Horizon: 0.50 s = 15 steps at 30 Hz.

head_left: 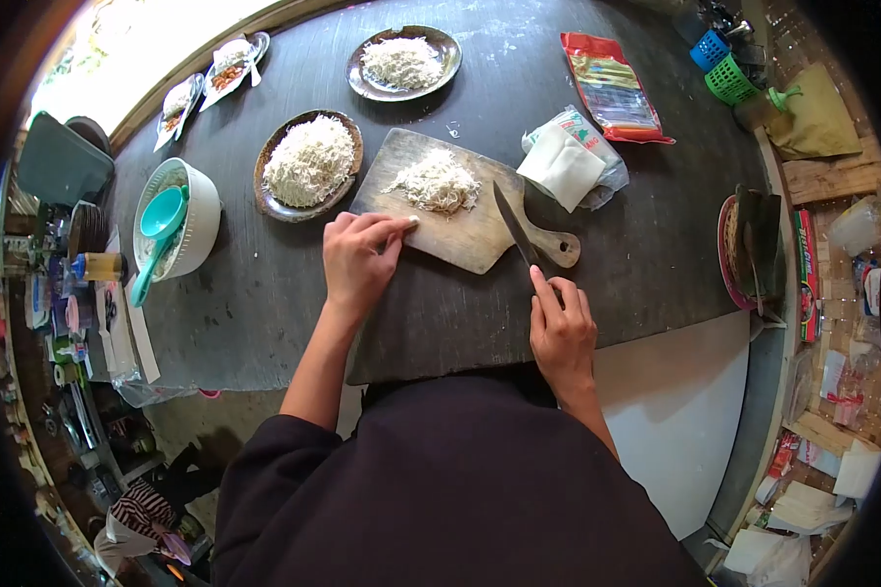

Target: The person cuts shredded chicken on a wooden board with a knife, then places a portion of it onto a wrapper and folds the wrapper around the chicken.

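My left hand (357,256) is at the left edge of a wooden cutting board (460,240), thumb and fingers pinched on a small whitish piece (412,222) whose kind I cannot make out. My right hand (564,328) grips a kitchen knife (515,223) by its handle; the dark blade points away from me and lies over the board's right side. A heap of pale shreds (436,182) sits on the board. Beyond my left hand, a brown plate (260,184) carries a larger heap of similar shreds. Another dark plate (451,78) at the back holds more.
A white basket (204,220) with a turquoise ladle-like scoop (163,211) stands at left. Two small food-filled wrappers (227,82) lie at the back left. Right of the board are a white-and-green packet (564,166) and a red plastic pack (617,93). Dark table (431,342) ends near my body.
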Each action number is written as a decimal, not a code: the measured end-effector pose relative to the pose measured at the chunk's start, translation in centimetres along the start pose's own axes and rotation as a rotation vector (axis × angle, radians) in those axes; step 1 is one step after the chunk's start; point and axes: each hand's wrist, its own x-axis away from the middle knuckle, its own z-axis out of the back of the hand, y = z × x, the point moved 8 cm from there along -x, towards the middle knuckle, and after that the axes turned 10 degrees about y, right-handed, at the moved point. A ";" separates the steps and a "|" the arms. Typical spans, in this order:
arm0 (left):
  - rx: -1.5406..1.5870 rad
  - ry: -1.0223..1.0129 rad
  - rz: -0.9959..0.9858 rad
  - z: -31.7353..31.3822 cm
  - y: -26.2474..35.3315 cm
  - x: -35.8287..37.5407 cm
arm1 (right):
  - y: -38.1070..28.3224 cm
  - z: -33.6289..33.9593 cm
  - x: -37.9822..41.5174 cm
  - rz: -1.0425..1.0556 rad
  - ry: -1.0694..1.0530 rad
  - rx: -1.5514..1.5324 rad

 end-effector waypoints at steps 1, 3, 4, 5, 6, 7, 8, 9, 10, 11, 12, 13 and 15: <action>-0.038 0.003 0.005 0.3 -0.3 0.0 | -0.8 0.2 -0.4 -0.013 -0.018 -0.104; -0.071 0.018 0.000 0.3 -0.5 0.2 | -1.9 -0.1 -0.6 -0.028 -0.039 -0.211; -0.099 0.036 -0.010 0.4 -0.5 0.2 | -2.6 -0.6 -0.5 -0.025 -0.081 -0.280; -0.100 0.033 -0.012 0.2 -0.3 0.2 | -3.2 -1.1 -0.4 -0.023 -0.121 -0.347; -0.100 0.054 0.008 0.2 -0.2 0.1 | -3.6 -1.3 -0.4 -0.026 -0.121 -0.348; -0.102 0.076 0.030 0.2 -0.2 0.1 | -4.0 -1.7 -0.2 -0.046 -0.168 -0.387; -0.103 0.075 0.033 0.0 -0.3 0.0 | -4.3 -2.3 0.0 -0.064 -0.215 -0.428; -0.112 0.067 0.065 -0.3 -0.7 -0.1 | -4.6 -2.5 0.0 -0.064 -0.230 -0.448; -0.120 0.059 0.098 -0.5 -1.2 -0.1 | -4.9 -2.5 -0.1 -0.064 -0.233 -0.450; -0.121 0.058 0.099 -0.6 -1.2 -0.1 | -5.2 -2.6 -0.2 -0.074 -0.257 -0.470; -0.095 0.060 0.119 -0.6 -1.4 -0.1 | -5.4 -2.7 -0.2 -0.086 -0.282 -0.489; -0.069 0.063 0.139 -0.7 -1.5 -0.1 | -5.4 -2.7 -0.2 -0.087 -0.282 -0.489; -0.074 0.058 0.140 -0.6 -1.6 0.0 | -5.8 -2.8 0.1 -0.055 -0.306 -0.513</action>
